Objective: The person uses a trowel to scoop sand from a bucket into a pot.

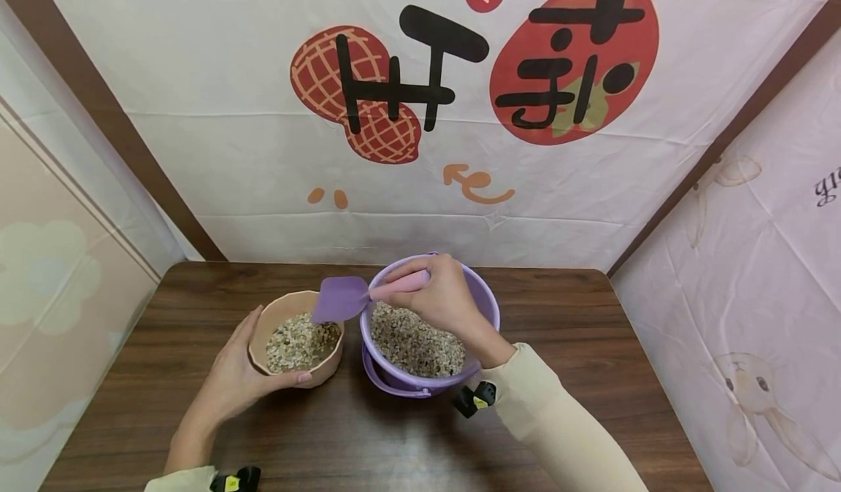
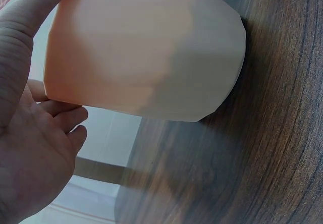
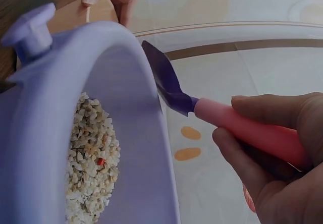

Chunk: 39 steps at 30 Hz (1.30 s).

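Cream sleeve, lower right, leads to our right hand, gripping a shovel above the purple bucket, lower centre; its blade tip overhangs the tan bowl, lower left, held by our left hand. We'd best tip low, keeping gravel inside.
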### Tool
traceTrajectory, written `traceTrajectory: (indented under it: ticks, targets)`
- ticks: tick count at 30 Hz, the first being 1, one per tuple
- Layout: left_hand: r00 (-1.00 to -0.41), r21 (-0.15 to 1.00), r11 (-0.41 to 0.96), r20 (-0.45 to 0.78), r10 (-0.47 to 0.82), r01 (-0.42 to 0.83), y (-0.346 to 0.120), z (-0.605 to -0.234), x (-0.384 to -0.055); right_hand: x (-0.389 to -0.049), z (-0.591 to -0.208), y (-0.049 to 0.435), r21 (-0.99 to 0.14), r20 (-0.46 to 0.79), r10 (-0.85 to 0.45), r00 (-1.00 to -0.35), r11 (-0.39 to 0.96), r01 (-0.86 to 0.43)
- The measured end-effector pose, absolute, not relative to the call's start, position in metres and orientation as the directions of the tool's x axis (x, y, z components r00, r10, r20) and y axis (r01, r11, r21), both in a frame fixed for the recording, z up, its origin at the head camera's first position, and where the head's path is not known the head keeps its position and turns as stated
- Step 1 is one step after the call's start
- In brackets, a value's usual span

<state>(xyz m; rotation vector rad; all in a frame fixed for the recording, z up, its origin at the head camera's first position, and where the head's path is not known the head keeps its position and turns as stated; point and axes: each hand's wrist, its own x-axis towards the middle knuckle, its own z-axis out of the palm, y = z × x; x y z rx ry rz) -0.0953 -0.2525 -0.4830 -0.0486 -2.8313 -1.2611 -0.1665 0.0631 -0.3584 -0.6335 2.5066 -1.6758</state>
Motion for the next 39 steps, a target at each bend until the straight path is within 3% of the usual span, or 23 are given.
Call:
traceTrajectory:
  ticks: [13,22,39]
  targets:
    - [-0.998,0.749,0.661,0.058,0.011,0.051,-0.252,-0.482,-0.095,-0.156,-0.356,0.104,-0.970,0.103,-0.269,-0.958,0.186,-0.156]
    - [-0.998,0.751,0.658,0.067,0.006,0.054,-0.251,-0.481,-0.095,-0.149,-0.359,0.131,-0.988,0.110,-0.228,-0.968,0.084,-0.132]
    - [-0.999,0.748,0.662,0.050,0.008,0.042,-0.251,-0.481,-0.095,-0.145,-0.373,0.166,-0.989,0.046,-0.117,-0.992,0.131,-0.061]
